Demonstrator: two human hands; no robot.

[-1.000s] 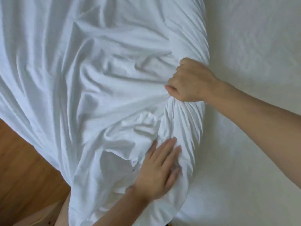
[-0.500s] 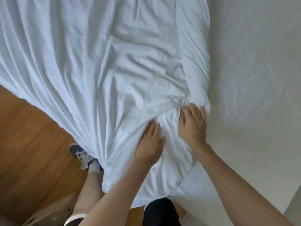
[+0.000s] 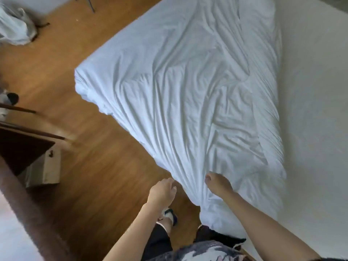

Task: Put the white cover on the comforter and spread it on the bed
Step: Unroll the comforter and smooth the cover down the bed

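White mattress surface of the bed [image 3: 312, 110] fills the frame from 12 round to 5 o'clock, and we see it bare along that whole side. Next in size is the white cover [image 3: 188, 95], pulled over the comforter and lying rumpled in long creases across the middle, from 12 down to 6 o'clock. Its 9 o'clock edge hangs past the side of the bed over the floor, with one blunt corner jutting out toward 9 and a narrower corner drooping at 6 o'clock, right in front of our legs. Its 3 o'clock edge lies on the mattress as a thick rolled border.

Wooden floor [image 3: 90, 170] takes up the stretch from 7 to 11 o'clock and offers open room along the bedside. At 8 o'clock stands a pale box [image 3: 47, 166] beside dark furniture; we can read no writing on it, nor any label elsewhere. At 10 o'clock, in the far corner, slumps a translucent bag [image 3: 15, 29].

Our right hand [image 3: 218, 183] rests at 6 o'clock on the cover's near corner, fingers curled into the cloth and bunching it, thumb up. Our left hand [image 3: 162, 193] hangs just to the 9 o'clock side of that corner, off the cloth and over the floor, fingers loosely curled with nothing in them. Below it, a dark shoe [image 3: 169, 215] stands on the boards.
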